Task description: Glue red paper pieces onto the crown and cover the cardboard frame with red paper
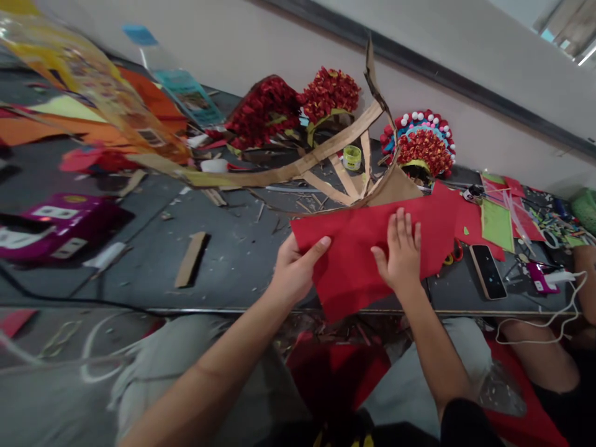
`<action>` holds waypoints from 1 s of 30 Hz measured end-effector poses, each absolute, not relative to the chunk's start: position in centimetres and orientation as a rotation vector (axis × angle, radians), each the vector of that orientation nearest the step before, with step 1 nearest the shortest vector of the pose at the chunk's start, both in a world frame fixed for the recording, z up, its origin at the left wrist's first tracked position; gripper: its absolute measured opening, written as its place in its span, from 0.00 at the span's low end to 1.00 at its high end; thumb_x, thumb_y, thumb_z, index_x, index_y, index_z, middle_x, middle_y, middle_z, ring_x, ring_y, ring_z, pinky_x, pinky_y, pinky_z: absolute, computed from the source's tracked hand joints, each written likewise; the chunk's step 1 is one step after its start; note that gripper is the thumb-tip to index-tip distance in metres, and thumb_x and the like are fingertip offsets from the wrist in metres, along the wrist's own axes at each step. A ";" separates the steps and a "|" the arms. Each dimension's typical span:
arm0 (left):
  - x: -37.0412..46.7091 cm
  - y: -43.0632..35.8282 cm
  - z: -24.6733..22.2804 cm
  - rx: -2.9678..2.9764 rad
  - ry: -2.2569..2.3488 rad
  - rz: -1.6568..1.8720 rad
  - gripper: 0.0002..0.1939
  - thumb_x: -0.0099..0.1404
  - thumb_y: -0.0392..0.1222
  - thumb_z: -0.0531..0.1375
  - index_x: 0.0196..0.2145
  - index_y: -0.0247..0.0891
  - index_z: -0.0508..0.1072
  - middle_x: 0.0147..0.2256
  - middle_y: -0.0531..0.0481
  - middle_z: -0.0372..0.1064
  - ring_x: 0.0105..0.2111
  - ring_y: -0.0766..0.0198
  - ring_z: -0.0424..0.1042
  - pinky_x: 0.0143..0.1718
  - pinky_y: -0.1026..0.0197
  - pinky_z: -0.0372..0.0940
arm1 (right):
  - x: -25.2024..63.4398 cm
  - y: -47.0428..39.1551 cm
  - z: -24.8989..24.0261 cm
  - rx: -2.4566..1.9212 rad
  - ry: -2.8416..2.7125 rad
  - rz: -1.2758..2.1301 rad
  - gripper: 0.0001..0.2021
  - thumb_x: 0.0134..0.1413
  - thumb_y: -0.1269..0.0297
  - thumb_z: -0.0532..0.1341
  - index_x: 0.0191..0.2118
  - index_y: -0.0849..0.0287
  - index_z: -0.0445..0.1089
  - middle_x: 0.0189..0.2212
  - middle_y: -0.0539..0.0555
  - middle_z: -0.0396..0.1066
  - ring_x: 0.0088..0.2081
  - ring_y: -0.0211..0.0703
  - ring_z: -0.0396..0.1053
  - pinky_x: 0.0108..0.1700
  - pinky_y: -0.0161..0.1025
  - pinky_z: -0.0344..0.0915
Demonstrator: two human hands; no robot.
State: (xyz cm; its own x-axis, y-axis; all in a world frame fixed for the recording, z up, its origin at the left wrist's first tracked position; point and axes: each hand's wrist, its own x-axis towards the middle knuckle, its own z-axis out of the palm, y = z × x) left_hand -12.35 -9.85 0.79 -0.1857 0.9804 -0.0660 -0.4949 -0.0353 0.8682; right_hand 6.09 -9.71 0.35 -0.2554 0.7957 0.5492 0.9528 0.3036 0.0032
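A large red sheet (354,254) lies over the lower edge of a brown cardboard frame (261,179), which has a long curved strip and several short struts. My left hand (298,267) grips the sheet's left edge, thumb on top, its other fingers partly hidden beneath. Flat on the sheet, right of its middle, rests my right hand (401,251), fingers stretched and thumb apart. The sheet's lower corner hangs over the table's front edge.
Bottles (186,93) and a purple power strip (60,223) stand left. Red decorated pieces (331,93) line the wall. A phone (488,272), scissors (454,253) and scraps lie right. Another person's arm (540,354) shows at far right.
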 end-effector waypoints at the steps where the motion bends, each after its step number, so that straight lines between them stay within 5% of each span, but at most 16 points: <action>1: -12.4 -9.8 0.8 0.710 0.963 1.544 0.22 0.44 0.47 0.72 0.35 0.37 0.73 0.32 0.50 0.76 0.29 0.61 0.75 0.35 0.57 0.72 | 6.9 -9.3 0.5 -1.584 -2.071 -0.461 0.34 0.64 0.53 0.44 0.69 0.63 0.34 0.67 0.63 0.48 0.69 0.49 0.42 0.67 0.55 0.42; 8: -12.3 -9.8 0.5 0.753 1.020 1.572 0.21 0.45 0.50 0.71 0.33 0.36 0.73 0.32 0.50 0.75 0.28 0.64 0.73 0.32 0.62 0.71 | 6.6 -10.9 1.8 -1.457 -1.960 -0.577 0.36 0.64 0.51 0.41 0.68 0.62 0.22 0.69 0.63 0.37 0.70 0.52 0.34 0.66 0.58 0.42; 13: -12.3 -9.9 0.6 0.788 1.017 1.529 0.22 0.46 0.51 0.71 0.35 0.37 0.72 0.33 0.49 0.75 0.31 0.61 0.74 0.36 0.59 0.71 | 6.0 -10.3 1.3 -1.480 -2.192 -0.369 0.38 0.62 0.46 0.45 0.69 0.62 0.33 0.67 0.62 0.48 0.68 0.50 0.44 0.66 0.51 0.48; 19: -12.3 -9.7 0.5 0.776 1.028 1.560 0.23 0.46 0.51 0.71 0.36 0.37 0.73 0.34 0.50 0.75 0.31 0.62 0.74 0.37 0.60 0.70 | 9.1 -9.9 1.5 -1.603 -1.829 -0.462 0.36 0.64 0.51 0.42 0.69 0.63 0.26 0.69 0.66 0.38 0.69 0.56 0.39 0.64 0.60 0.48; 25: -12.1 -9.9 0.5 0.731 0.963 1.494 0.25 0.43 0.52 0.73 0.36 0.37 0.72 0.33 0.48 0.76 0.32 0.59 0.75 0.36 0.59 0.71 | 6.1 -10.9 1.0 -1.435 -2.247 -0.423 0.36 0.62 0.47 0.45 0.69 0.58 0.36 0.66 0.60 0.50 0.68 0.52 0.45 0.66 0.53 0.46; 30: -12.3 -9.7 1.0 0.679 0.949 1.497 0.26 0.44 0.51 0.72 0.37 0.37 0.71 0.33 0.49 0.76 0.32 0.58 0.76 0.35 0.57 0.72 | 9.5 -9.5 1.5 -1.582 -1.874 -0.491 0.33 0.65 0.53 0.42 0.69 0.61 0.31 0.68 0.66 0.43 0.69 0.56 0.42 0.63 0.61 0.50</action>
State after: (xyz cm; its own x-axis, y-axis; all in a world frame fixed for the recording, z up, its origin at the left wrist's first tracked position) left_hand -12.33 -9.70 1.05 -0.1523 0.9832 -0.1002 -0.5105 0.0085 0.8598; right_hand 9.47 -9.46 1.51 -0.0808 0.7363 0.6719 0.9712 0.2098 -0.1131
